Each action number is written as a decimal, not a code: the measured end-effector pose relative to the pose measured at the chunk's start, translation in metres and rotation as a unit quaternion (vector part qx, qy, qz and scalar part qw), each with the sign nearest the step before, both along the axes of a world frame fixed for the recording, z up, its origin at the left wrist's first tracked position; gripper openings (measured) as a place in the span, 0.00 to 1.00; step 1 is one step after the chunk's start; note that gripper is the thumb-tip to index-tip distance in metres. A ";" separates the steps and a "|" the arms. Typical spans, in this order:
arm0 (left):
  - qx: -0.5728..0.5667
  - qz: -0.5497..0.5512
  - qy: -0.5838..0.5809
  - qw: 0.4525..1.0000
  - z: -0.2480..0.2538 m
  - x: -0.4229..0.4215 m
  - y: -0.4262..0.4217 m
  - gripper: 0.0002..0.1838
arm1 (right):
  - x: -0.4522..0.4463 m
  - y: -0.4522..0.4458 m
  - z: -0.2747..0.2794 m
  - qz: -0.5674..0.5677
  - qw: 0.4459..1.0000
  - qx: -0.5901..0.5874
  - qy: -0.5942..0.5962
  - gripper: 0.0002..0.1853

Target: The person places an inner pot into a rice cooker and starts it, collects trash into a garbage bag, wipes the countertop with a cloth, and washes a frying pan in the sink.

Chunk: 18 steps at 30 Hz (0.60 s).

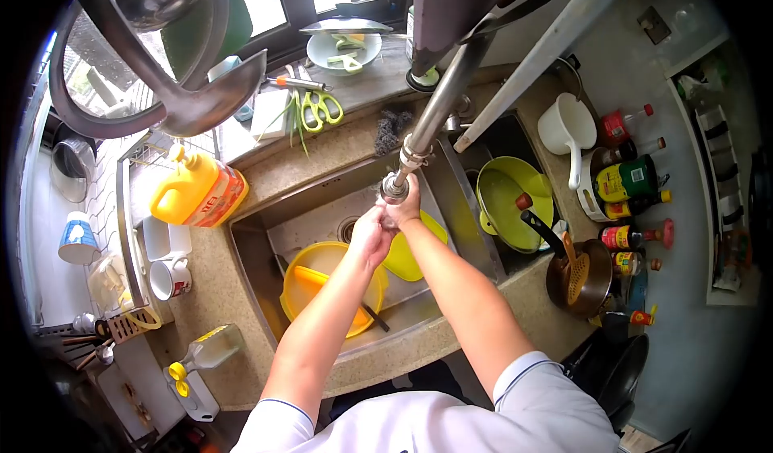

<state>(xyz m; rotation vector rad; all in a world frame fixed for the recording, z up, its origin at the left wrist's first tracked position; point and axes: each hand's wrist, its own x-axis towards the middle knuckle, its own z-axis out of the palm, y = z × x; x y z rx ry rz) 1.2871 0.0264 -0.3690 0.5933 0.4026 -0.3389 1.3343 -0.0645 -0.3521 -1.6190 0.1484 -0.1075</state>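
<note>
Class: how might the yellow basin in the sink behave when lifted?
The yellow basin probably flexes slightly and feels fairly light, judging by its plastic look. The dark handle jutting past its rim may shift if it tilts.

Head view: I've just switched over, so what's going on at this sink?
The person has the left hand and right hand together at the tap's mouth, over the sink; whether they hold anything is hard to tell. Below sit a yellow basin and a yellow-green tray. A green bowl stands in the neighbouring compartment.
</note>
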 end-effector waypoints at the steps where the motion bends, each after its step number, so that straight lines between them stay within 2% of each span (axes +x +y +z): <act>1: -0.003 -0.002 0.000 1.000 0.006 0.005 -0.002 0.20 | -0.007 0.000 0.020 0.020 0.997 0.021 0.076 0.21; 2: 0.012 0.048 0.027 0.998 0.022 0.012 -0.002 0.22 | -0.019 0.004 0.041 0.042 0.987 0.044 0.152 0.21; 3: 0.021 0.096 0.054 0.994 0.041 0.016 -0.006 0.24 | -0.047 0.026 0.018 -0.036 0.988 0.106 0.103 0.16; 4: 0.021 0.056 0.028 0.998 0.060 0.004 -0.006 0.29 | -0.046 0.025 0.024 -0.052 0.990 0.107 0.072 0.14; 6: 0.019 0.042 -0.037 0.998 0.052 -0.013 -0.002 0.31 | -0.027 -0.008 0.041 0.060 0.932 0.239 0.265 0.11; 7: 0.000 0.038 -0.015 0.999 0.088 -0.023 0.007 0.33 | -0.016 -0.016 0.019 0.041 0.891 0.373 0.256 0.10; 8: 0.000 0.038 -0.015 0.999 0.099 -0.029 0.014 0.33 | -0.009 -0.016 0.021 0.041 0.891 0.373 0.256 0.10; 10: 0.102 0.064 0.008 0.993 0.111 -0.046 0.030 0.34 | -0.005 -0.016 0.028 0.023 0.825 0.489 0.282 0.10; 12: 0.053 0.120 0.047 0.990 0.120 -0.073 0.057 0.35 | -0.008 -0.009 0.028 0.020 0.825 0.480 0.297 0.09; 15: 0.062 0.123 0.052 0.989 0.110 -0.098 0.073 0.34 | -0.003 -0.009 0.021 0.143 0.833 0.448 0.292 0.07; 16: 0.066 0.120 0.054 0.989 0.109 -0.102 0.076 0.34 | 0.002 -0.007 0.018 0.146 0.833 0.446 0.293 0.07; 18: 0.072 0.131 0.065 0.987 0.107 -0.110 0.076 0.34 | 0.004 -0.004 0.015 0.164 0.785 0.504 0.322 0.10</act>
